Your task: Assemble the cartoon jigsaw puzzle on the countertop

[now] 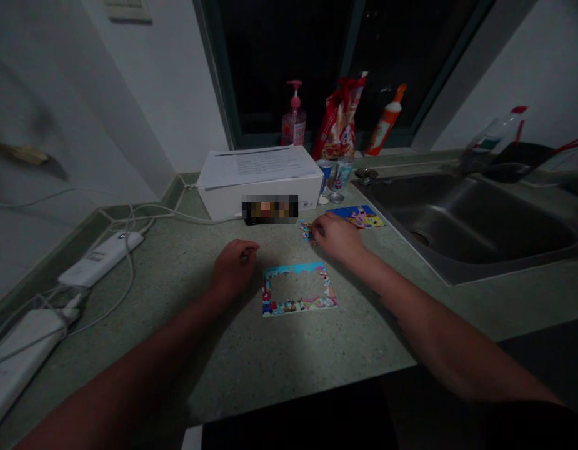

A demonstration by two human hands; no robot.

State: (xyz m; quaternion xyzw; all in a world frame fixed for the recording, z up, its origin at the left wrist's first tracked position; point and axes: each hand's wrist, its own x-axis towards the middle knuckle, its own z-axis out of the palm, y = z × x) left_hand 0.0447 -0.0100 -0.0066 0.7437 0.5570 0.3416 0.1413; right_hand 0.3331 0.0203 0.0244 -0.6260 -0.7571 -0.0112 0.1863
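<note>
Blue and pink jigsaw pieces [307,232] lie at my right hand [338,237], its curled fingers down on them, hold unclear. My left hand [235,269] sits half-closed beside the puzzle frame [298,306]; I cannot tell whether it grips anything.

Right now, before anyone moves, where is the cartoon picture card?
In the head view, the cartoon picture card lies on the countertop, just past the right hand, beside the steel sink's left edge.

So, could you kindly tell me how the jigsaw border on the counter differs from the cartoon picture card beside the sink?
The jigsaw border is a hollow frame with the counter showing through its middle, while the cartoon picture card is solid. The border lies nearer the viewer, whereas the card lies farther off, beside the sink. Both are brightly coloured and lie flat.
</note>
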